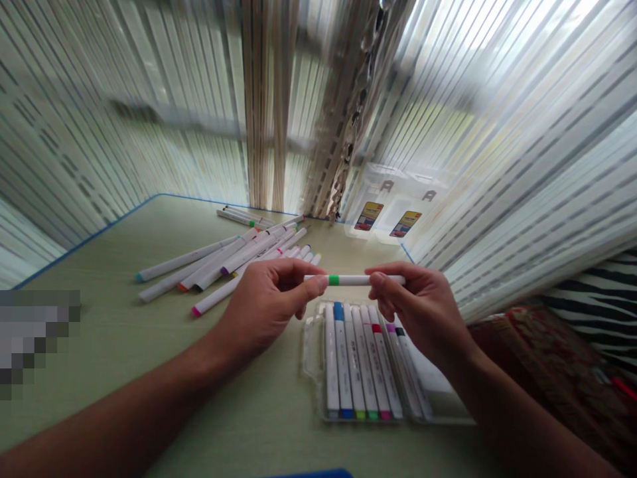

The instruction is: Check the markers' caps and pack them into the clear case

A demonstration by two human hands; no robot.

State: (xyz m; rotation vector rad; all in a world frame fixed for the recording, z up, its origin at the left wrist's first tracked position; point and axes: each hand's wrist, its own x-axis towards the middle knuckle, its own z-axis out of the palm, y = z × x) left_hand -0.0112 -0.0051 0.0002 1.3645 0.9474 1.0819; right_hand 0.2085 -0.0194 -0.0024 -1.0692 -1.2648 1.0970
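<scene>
A white marker with a green band (348, 281) is held level between my two hands. My left hand (266, 292) pinches its left end, thumb and forefinger closed on it. At the other end, my right hand (423, 299) grips it the same way. Just below lies a clear plastic case (311, 352), with several white markers (355, 365) side by side in it; their ends are blue, green and pink. My right hand and wrist cover part of the case's right side. Left of my left hand, a loose pile of white markers (209, 265) lies on the table.
The pale green table (89, 265) has a blue edge. Two clear cases with labels (385, 206) stand at the back against striped curtains (199, 99). A zebra-striped cloth (592, 305) is at the right. A blue object (313, 473) shows at the bottom edge.
</scene>
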